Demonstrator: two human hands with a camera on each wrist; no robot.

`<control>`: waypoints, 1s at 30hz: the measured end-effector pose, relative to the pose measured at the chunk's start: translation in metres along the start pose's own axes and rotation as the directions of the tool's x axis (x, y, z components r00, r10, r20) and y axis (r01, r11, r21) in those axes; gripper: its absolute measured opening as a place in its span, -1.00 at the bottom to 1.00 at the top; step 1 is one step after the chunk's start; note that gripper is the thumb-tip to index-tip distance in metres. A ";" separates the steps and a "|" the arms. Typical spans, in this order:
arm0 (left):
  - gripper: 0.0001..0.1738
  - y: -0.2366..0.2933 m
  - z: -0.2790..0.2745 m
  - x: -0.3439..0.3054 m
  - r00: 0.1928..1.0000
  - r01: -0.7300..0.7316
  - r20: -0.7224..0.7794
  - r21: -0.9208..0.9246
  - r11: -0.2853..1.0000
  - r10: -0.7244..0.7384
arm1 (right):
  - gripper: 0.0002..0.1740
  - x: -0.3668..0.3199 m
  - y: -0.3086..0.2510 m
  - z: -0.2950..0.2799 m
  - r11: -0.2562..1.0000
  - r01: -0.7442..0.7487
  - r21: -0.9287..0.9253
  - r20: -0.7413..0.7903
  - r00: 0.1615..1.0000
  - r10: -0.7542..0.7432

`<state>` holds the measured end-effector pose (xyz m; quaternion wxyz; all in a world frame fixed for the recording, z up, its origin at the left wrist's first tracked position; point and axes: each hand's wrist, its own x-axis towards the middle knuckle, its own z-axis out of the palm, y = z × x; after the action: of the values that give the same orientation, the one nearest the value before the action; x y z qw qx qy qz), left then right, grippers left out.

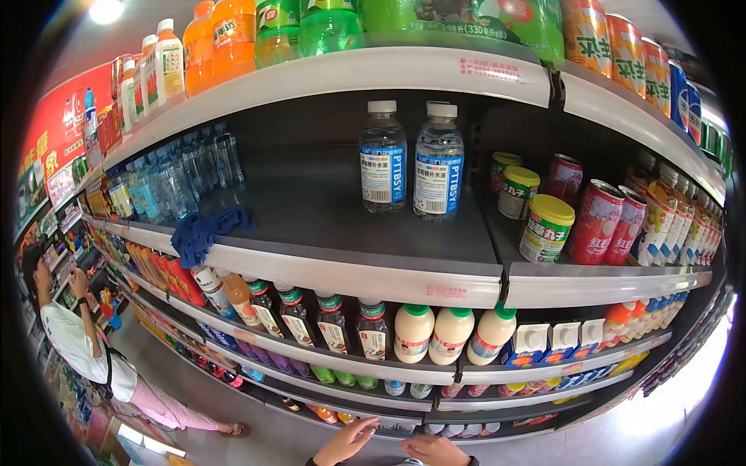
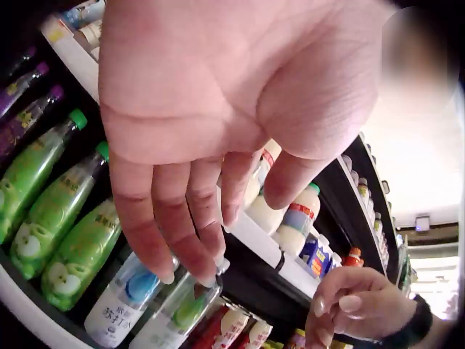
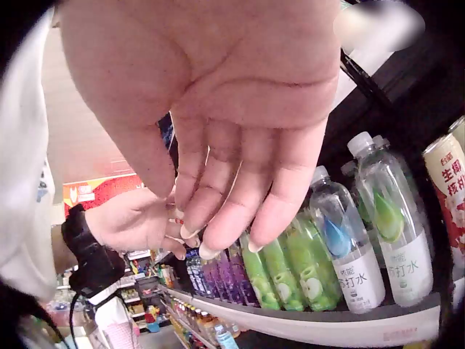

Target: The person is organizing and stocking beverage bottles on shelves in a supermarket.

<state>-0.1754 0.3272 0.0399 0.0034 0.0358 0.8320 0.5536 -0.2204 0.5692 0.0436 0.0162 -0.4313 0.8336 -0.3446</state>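
Note:
Low in front of the shelves, my left hand (image 1: 347, 443) is held up with nothing in it. Its fingers are loosely bent in the left wrist view, overlapping soda water bottles (image 2: 125, 298). Beside it, a small gap away, my right hand (image 1: 437, 449) is also bare, its fingers relaxed and slightly spread in the right wrist view. Two clear bottles with blue-and-white labels, a left one (image 1: 383, 167) and a right one (image 1: 439, 172), stand upright on the wide shelf (image 1: 311, 233) above. A crumpled dark blue cloth (image 1: 203, 233) lies over that shelf's front edge at the left.
Small water bottles (image 1: 167, 179) crowd the shelf's left end. Cans (image 1: 594, 221) and tubs with yellow lids (image 1: 547, 227) stand at its right. Dark bottles (image 1: 332, 322) and cream-coloured bottles (image 1: 414, 334) line the shelf below. Another person (image 1: 78, 342) stands in the aisle at the left.

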 end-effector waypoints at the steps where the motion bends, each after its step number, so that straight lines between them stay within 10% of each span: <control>1: -0.61 0.013 -0.008 -0.001 1.000 0.001 -0.004 0.000 1.000 -0.001 | -0.85 0.003 0.005 -0.006 0.996 0.002 0.094 0.080 0.997 -0.009; 9: -0.50 0.078 -0.051 0.021 0.978 -0.209 0.000 -0.041 0.977 0.209 | -0.76 0.021 -0.008 -0.120 0.975 -0.002 0.221 -0.008 1.000 0.004; 10: -0.51 0.085 -0.053 0.025 0.976 -0.213 0.015 -0.099 0.972 0.215 | -0.76 0.019 -0.011 -0.137 0.939 -0.213 0.269 0.147 0.973 0.179; 13: -0.53 0.130 -0.067 0.032 0.965 -0.245 0.045 -0.197 0.949 0.258 | -0.77 0.002 0.008 -0.158 0.992 -0.014 0.124 0.015 1.000 0.012; 17: -0.53 0.176 -0.087 0.044 0.911 -0.411 0.012 0.137 0.901 0.413 | -0.79 -0.010 0.010 -0.194 0.991 -0.072 0.110 0.088 0.994 0.063; 22: -0.50 0.196 -0.115 0.050 0.843 -0.532 -0.176 -0.126 0.838 0.508 | -0.27 -0.018 0.005 -0.227 0.985 -0.058 0.162 0.122 0.992 0.038; 25: -0.46 0.216 -0.135 0.063 0.825 -0.551 -0.313 -0.251 0.796 0.471 | -0.31 -0.004 -0.012 -0.254 0.975 0.138 0.175 0.020 0.989 -0.144; 27: -0.48 0.225 -0.153 0.075 0.814 -0.557 -0.344 -0.235 0.797 0.468 | -0.73 0.012 -0.037 -0.256 0.809 -0.031 0.587 -0.130 0.983 0.132; 29: -0.50 0.237 -0.170 0.090 0.821 -0.543 -0.397 -0.321 0.776 0.410 | -0.59 0.028 -0.052 -0.284 0.971 -0.045 0.235 0.044 0.998 0.036; 30: -0.50 0.241 -0.180 0.097 0.822 -0.545 -0.390 -0.326 0.773 0.415 | -0.56 0.036 -0.066 -0.286 0.987 0.155 0.028 -0.129 0.980 -0.150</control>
<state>-0.2671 0.2606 0.3350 -0.2564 0.1644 0.6445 0.7014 -0.2889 0.6778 0.3103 -0.0551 -0.4710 0.7906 -0.3874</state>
